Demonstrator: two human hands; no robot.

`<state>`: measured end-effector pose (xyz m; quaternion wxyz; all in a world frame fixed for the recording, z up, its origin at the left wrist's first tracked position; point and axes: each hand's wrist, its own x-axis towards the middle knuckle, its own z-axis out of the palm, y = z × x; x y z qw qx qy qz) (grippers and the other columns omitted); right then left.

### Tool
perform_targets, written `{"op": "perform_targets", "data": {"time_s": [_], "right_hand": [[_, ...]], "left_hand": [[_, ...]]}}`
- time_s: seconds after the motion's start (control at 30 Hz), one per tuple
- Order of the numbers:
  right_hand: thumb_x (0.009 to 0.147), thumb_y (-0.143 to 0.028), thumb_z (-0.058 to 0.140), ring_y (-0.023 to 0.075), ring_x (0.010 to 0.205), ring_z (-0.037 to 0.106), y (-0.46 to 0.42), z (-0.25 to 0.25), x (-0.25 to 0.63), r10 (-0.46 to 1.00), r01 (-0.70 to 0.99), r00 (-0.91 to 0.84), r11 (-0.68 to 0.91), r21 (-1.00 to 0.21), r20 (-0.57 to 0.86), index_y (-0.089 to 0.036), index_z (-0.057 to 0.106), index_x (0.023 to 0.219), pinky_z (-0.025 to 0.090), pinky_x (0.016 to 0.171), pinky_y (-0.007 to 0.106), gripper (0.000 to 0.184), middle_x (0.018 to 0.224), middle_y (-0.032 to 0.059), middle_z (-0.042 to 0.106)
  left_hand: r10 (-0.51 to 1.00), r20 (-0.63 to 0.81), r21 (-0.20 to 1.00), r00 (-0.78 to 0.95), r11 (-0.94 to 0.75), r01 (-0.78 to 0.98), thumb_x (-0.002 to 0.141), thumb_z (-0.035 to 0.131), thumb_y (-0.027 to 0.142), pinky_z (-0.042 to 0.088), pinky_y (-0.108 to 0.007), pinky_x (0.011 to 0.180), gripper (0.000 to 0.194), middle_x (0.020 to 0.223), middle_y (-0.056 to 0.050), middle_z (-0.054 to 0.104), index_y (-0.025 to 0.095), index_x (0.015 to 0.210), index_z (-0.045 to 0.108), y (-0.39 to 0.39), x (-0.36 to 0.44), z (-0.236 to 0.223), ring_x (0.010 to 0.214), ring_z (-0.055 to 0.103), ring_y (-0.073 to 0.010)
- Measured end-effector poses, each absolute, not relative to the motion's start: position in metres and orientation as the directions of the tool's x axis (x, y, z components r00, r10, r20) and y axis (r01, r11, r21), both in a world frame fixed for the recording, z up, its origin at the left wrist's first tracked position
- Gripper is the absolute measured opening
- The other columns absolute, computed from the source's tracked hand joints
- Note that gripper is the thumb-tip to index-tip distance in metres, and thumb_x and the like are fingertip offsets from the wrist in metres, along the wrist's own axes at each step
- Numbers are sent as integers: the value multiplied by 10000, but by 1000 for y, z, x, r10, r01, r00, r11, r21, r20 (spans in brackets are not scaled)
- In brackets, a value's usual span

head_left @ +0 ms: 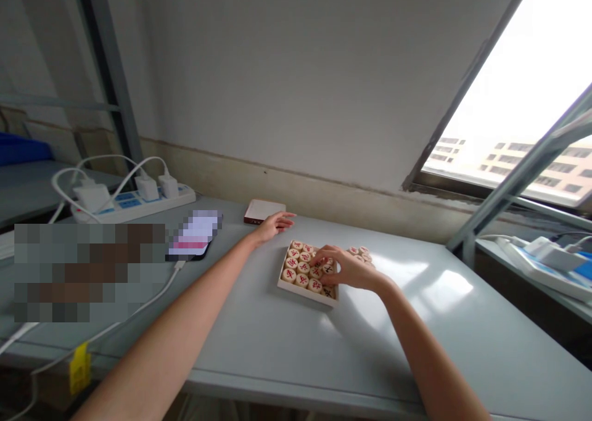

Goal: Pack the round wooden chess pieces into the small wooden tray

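A shallow open box (305, 294) of round Chinese chess pieces (303, 280), most with red characters and a few with black, lies on the desk in front of me. Over the box's right side, my right hand (349, 268) has its thumb and fingers curled round a Chinese chess piece (328, 269), still down among the others. Several loose pieces (359, 251) sit on the desk just beyond that hand, partly hidden by it. Open, with fingers stretched out, my left hand (274, 225) rests by the white-topped box lid (263, 211) near the wall.
A phone (194, 233) with a charging cable lies left of my left arm. Behind it stands a power strip (139, 205) with several plugged chargers. The grey desk (259, 347) meets the wall at the back; a metal bar (522, 168) slants across the window at right.
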<state>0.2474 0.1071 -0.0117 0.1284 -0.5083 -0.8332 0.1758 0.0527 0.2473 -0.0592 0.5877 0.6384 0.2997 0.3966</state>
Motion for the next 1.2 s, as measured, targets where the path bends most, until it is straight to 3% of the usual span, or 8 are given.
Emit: {"op": "perform_targets", "data": {"time_s": [0.2,0.27,0.33,0.5,0.6,0.7,0.93,1.2], "right_hand": [[698,-364,617,189,898,513,109,-5,273,929,845,-362,359,-397,69,-262,599,893,422,796,314,221,963,20,550],[711,-390,589,197,894,504,109,-4,289,954,878,-291,298,-374,77,-254,600,872,429,776,318,211,950,35,540],[703,-371,590,219,938,480,108,-6,304,977,928,-202,215,-303,74,-255,606,857,411,810,349,194,957,48,529],[651,-282,631,263,1033,418,109,-21,324,999,989,-31,35,-141,30,-299,602,944,348,875,423,296,1044,58,494],[648,-267,628,261,1039,408,112,-22,323,996,984,-88,90,-155,20,-315,587,976,323,893,443,334,1071,50,476],[662,-282,620,247,1029,414,111,-14,312,982,948,-187,182,-263,7,-300,569,1009,339,890,412,351,1066,54,477],[703,-322,624,189,997,455,101,1,260,857,758,-514,431,-489,-41,-289,572,1015,356,893,338,317,1040,15,510],[656,-126,657,154,951,477,102,-6,243,796,686,-605,514,-515,-11,-240,608,955,390,826,264,324,966,5,539]], "left_hand": [[760,168,983,628,-79,-167,476,393,-5,321,-295,885,587,1084,-58,591,189,1000,574,241,46,-57,1040,493,-146],[726,187,973,662,-44,-226,464,398,-2,301,-306,912,427,1097,-58,594,164,794,612,240,44,-55,1080,475,-160],[710,224,958,668,-33,-286,491,416,19,279,-314,939,149,1051,-69,621,140,500,503,240,42,-52,1094,472,-175],[733,268,907,625,26,-420,534,486,34,250,-351,974,279,963,-65,655,153,396,274,238,36,-47,1104,478,-197],[757,283,860,589,72,-506,547,549,37,240,-380,991,315,644,-28,649,157,392,302,240,33,-48,1088,497,-219],[767,245,818,593,165,-551,550,543,-5,247,-343,1009,387,298,40,352,169,342,267,243,32,-48,1014,552,-212],[835,158,713,527,273,-645,631,393,-58,432,-250,864,432,265,48,188,179,327,199,237,34,-39,585,609,-118],[845,107,591,524,370,-717,689,285,-64,488,-243,769,431,272,81,121,186,357,170,231,33,-32,226,169,-37]]}}
